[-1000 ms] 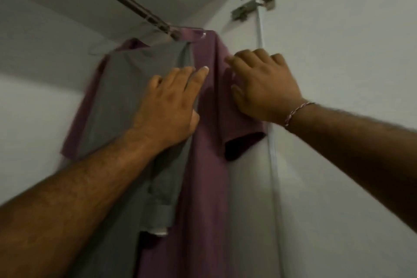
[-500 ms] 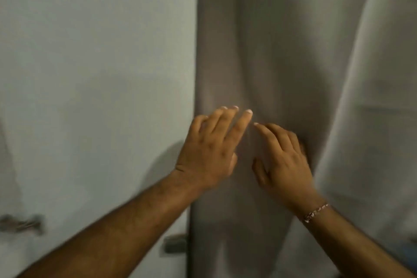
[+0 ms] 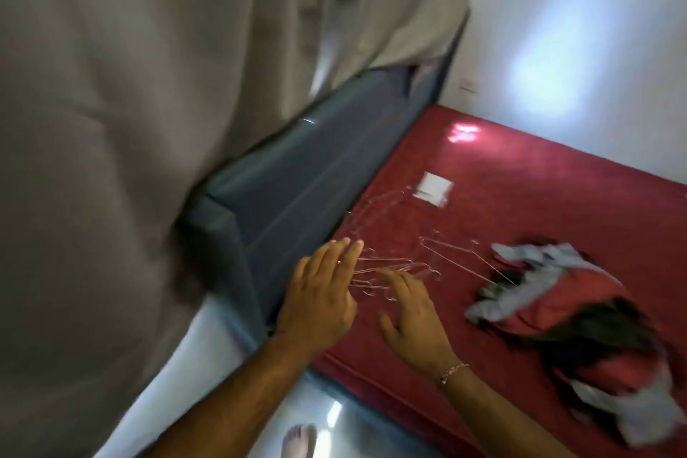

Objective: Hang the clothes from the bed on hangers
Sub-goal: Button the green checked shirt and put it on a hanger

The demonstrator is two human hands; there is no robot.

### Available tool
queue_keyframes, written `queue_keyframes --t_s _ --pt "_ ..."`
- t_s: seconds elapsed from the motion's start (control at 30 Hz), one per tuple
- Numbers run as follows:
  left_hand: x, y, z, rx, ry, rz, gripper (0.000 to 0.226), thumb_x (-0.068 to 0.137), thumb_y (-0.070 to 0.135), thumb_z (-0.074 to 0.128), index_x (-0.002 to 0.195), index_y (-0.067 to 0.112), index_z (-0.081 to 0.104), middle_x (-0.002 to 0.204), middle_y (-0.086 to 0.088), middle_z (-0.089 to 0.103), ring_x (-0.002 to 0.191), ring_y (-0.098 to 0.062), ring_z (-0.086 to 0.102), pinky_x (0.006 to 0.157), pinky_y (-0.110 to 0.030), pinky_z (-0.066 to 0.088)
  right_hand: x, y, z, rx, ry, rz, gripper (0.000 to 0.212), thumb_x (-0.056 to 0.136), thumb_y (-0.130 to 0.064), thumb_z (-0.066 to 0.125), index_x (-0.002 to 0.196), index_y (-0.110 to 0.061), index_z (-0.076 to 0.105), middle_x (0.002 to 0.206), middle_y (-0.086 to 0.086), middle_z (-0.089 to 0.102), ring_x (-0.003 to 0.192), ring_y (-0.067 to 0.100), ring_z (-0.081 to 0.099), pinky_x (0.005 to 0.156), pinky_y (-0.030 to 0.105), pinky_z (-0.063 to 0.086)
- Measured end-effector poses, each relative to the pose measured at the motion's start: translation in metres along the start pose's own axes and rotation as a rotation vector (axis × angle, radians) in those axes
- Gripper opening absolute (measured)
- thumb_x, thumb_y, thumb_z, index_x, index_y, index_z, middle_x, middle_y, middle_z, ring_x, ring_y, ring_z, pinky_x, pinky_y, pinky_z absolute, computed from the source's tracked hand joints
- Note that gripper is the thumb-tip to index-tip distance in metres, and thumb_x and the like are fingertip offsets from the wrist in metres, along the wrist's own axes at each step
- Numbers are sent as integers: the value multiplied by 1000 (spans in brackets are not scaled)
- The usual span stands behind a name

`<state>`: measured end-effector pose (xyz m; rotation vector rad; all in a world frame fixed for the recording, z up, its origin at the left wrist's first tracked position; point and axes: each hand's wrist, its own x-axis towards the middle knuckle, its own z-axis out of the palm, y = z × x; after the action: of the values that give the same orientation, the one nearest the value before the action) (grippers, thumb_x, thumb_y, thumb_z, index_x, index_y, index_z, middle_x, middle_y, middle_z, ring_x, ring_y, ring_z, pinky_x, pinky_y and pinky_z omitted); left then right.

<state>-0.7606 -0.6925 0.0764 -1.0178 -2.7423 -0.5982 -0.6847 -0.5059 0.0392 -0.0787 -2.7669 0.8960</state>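
- Red bedcover fills the right half of the view, with a grey-blue padded headboard running along its left edge.
- Clear plastic hangers lie in a loose bunch on the cover near the headboard; a few more are scattered just to the right, reaching toward the clothes.
- Crumpled clothes in red, grey-white and dark fabric sit in a heap on the right side of the bed, well apart from both hands; motion blur hides the separate garments.
- Left hand hovers above the near end of the hanger bunch, fingers straight and slightly spread, holding nothing.
- Right hand is beside it, fingers loosely extended toward the hangers, thumb out to the side; I cannot tell whether the fingertips touch them. A thin bracelet circles its wrist.
- Small white packet lies flat on the cover beyond the hangers.
- Beige curtain hangs across the left of the view, over the headboard.
- Bare foot shows on the pale floor at the bottom edge.
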Motion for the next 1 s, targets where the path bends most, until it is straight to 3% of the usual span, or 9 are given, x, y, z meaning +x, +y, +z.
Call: queue_keyframes --t_s 0.13,0.27,0.43,0.63,0.73,0.9,1.0 --pt "44 19 76 -174 -176 93 88 71 20 64 156 18 40 150 -3 51 137 -25 49 106 -47 47 -48 77 3 -50 -92 354 71 76 -32 55 146 -28 46 140 -10 49 128 19 48 111 35 41" --pt "74 44 132 -274 -334 198 86 72 24 63 154 20 39 144 3 52 130 -20 51 100 -43 51 -94 118 -7 -73 -111 689 70 82 -24 63 149 -26 44 144 -8 45 134 21 44 111 28 37" --pt "108 88 178 -266 -481 370 84 77 29 61 157 22 35 144 5 50 131 -19 50 101 -41 48 -132 151 -37 -103 -79 981 70 86 -23 65 152 -26 40 148 -3 41 134 25 42 109 42 43" --pt "137 154 227 -360 -671 433 82 78 40 50 157 24 33 140 1 54 128 -25 52 102 -46 50 -165 203 -72 -128 -76 1140 74 81 -35 56 152 -22 40 146 1 43 130 30 45 104 49 46" --pt "146 185 257 -399 -715 442 86 74 48 40 156 25 34 139 1 55 128 -24 53 106 -45 48 -173 249 -89 -102 -48 1182 71 83 -29 62 151 -21 41 147 2 42 132 31 44 106 49 45" --pt "176 244 299 -379 -748 432 83 77 46 44 156 22 37 142 -5 56 130 -27 53 109 -42 46 -174 352 -122 -23 -49 1249 70 80 -33 61 146 -16 47 143 10 45 132 35 43 108 47 42" --pt "199 280 313 -359 -780 383 78 79 37 53 155 21 39 141 -7 56 130 -29 53 110 -40 44 -167 421 -149 52 32 1292 70 75 -35 60 139 -8 54 133 18 53 127 39 49 107 44 40"
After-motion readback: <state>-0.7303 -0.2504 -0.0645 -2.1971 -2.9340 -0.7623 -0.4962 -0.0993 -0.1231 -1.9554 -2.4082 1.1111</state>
